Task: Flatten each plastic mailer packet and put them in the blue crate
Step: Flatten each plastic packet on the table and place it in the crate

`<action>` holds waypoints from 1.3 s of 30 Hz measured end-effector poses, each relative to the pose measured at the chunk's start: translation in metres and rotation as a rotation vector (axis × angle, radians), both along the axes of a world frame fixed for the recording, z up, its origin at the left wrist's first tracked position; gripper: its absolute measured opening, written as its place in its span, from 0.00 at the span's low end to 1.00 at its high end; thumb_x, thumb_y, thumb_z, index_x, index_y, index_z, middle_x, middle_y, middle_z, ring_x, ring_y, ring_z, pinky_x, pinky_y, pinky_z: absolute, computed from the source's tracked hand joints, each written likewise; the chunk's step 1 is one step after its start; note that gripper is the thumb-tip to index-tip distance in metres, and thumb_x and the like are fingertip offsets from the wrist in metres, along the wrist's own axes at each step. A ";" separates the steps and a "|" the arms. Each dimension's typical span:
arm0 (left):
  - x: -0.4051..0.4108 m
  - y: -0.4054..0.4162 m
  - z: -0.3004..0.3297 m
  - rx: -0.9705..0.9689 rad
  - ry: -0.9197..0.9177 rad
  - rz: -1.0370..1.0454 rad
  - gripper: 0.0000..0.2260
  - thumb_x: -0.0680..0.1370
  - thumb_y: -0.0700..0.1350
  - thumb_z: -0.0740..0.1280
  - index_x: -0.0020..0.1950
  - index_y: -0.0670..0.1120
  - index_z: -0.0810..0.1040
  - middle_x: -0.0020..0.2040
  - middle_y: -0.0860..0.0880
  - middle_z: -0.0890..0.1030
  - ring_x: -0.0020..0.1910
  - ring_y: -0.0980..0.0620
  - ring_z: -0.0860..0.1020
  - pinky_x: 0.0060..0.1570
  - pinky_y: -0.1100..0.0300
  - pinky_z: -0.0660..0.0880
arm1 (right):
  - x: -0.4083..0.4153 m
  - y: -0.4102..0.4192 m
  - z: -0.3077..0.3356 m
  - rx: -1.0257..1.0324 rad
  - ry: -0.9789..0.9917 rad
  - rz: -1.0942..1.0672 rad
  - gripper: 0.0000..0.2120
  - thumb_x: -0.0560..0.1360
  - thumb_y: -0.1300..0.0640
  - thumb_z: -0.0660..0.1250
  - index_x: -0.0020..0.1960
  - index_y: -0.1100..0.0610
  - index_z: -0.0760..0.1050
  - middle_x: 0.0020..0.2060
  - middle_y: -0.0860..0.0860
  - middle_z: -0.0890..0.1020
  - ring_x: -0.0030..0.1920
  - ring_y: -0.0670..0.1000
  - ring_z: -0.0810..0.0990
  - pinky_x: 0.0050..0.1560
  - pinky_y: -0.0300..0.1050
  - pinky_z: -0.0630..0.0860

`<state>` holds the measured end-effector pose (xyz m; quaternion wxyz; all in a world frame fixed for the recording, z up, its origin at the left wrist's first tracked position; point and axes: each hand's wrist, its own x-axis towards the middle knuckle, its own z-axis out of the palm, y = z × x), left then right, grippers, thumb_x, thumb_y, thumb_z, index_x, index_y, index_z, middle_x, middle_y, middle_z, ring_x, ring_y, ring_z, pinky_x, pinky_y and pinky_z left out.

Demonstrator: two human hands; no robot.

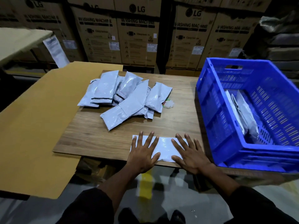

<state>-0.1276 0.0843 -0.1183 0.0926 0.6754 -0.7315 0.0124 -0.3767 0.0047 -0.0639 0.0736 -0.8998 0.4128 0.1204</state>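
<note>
The mailer packet [163, 147] is pressed by the left hand [143, 155] and right hand [190, 155], fingers spread; trapped air should be swept toward three and nine o'clock.

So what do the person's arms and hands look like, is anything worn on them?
Both hands are bare: the left hand and right hand show no gloves, rings or watch. Dark sleeves are pushed up, leaving the forearms uncovered.

Dim warehouse light is falling from above, glaring whitely off the mailer packet [163, 147] at the table's [178, 97] near edge. Wide-angle distortion is bending the blue crate [215, 120] and cardboard sheet [32, 126]. The stacked boxes [137, 29] behind are blurring, perhaps from motion; corners are darkening.
</note>
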 end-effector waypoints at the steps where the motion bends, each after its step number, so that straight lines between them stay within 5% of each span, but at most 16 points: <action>1: 0.000 -0.001 -0.001 0.001 0.005 -0.005 0.31 0.82 0.65 0.51 0.82 0.54 0.55 0.83 0.51 0.51 0.80 0.35 0.48 0.75 0.34 0.48 | -0.002 0.000 0.002 0.016 0.011 -0.013 0.33 0.78 0.29 0.38 0.77 0.39 0.29 0.76 0.41 0.28 0.77 0.53 0.27 0.75 0.60 0.33; 5: 0.003 -0.005 0.009 -0.074 0.078 0.018 0.26 0.85 0.57 0.49 0.78 0.45 0.65 0.80 0.45 0.63 0.80 0.40 0.57 0.73 0.34 0.48 | 0.015 0.008 0.015 -0.004 -0.013 -0.051 0.33 0.81 0.35 0.39 0.77 0.50 0.32 0.76 0.47 0.30 0.77 0.55 0.29 0.75 0.63 0.33; 9: -0.015 -0.014 0.022 -0.246 0.446 0.039 0.26 0.87 0.48 0.46 0.67 0.32 0.76 0.67 0.35 0.77 0.66 0.39 0.77 0.67 0.48 0.67 | 0.063 0.021 0.015 -0.126 -0.167 0.024 0.30 0.81 0.46 0.46 0.75 0.63 0.66 0.75 0.58 0.67 0.77 0.59 0.60 0.73 0.61 0.49; 13: -0.029 -0.009 0.020 -0.222 0.627 0.062 0.26 0.86 0.51 0.48 0.71 0.35 0.72 0.70 0.39 0.75 0.71 0.45 0.72 0.74 0.59 0.57 | 0.088 0.028 -0.004 -0.049 -0.152 0.042 0.34 0.78 0.46 0.50 0.81 0.59 0.52 0.80 0.55 0.54 0.80 0.58 0.50 0.77 0.57 0.41; 17: -0.027 -0.006 0.010 -0.208 0.611 0.073 0.29 0.86 0.55 0.43 0.74 0.40 0.71 0.73 0.46 0.73 0.74 0.52 0.69 0.75 0.52 0.58 | 0.086 0.035 -0.017 -0.095 -0.094 0.020 0.34 0.78 0.46 0.57 0.80 0.57 0.55 0.80 0.54 0.58 0.79 0.59 0.53 0.75 0.61 0.48; 25: -0.017 0.000 -0.003 -0.327 0.289 0.011 0.20 0.85 0.46 0.55 0.75 0.38 0.71 0.74 0.43 0.72 0.76 0.44 0.67 0.71 0.43 0.67 | 0.086 0.039 -0.017 -0.101 -0.143 -0.134 0.30 0.82 0.43 0.45 0.80 0.55 0.58 0.79 0.51 0.59 0.79 0.56 0.54 0.75 0.61 0.50; 31: -0.007 0.008 0.003 -0.206 0.164 0.073 0.21 0.86 0.52 0.53 0.76 0.46 0.71 0.78 0.47 0.67 0.78 0.40 0.62 0.71 0.41 0.66 | 0.069 0.032 -0.017 -0.093 -0.127 -0.099 0.39 0.78 0.32 0.32 0.82 0.53 0.47 0.81 0.49 0.44 0.80 0.56 0.40 0.76 0.56 0.40; 36: 0.000 0.010 0.005 -0.088 0.105 0.081 0.25 0.83 0.57 0.56 0.78 0.48 0.68 0.79 0.47 0.64 0.78 0.39 0.60 0.72 0.40 0.64 | 0.044 0.029 -0.016 -0.095 -0.094 -0.130 0.37 0.80 0.33 0.37 0.81 0.54 0.53 0.81 0.53 0.50 0.80 0.60 0.50 0.75 0.56 0.46; 39: 0.010 0.013 0.007 0.047 0.076 0.110 0.31 0.81 0.64 0.53 0.81 0.50 0.61 0.82 0.48 0.58 0.80 0.39 0.55 0.75 0.40 0.58 | 0.024 0.026 -0.012 -0.082 -0.077 -0.176 0.38 0.79 0.31 0.39 0.81 0.51 0.40 0.80 0.50 0.37 0.79 0.55 0.37 0.78 0.57 0.41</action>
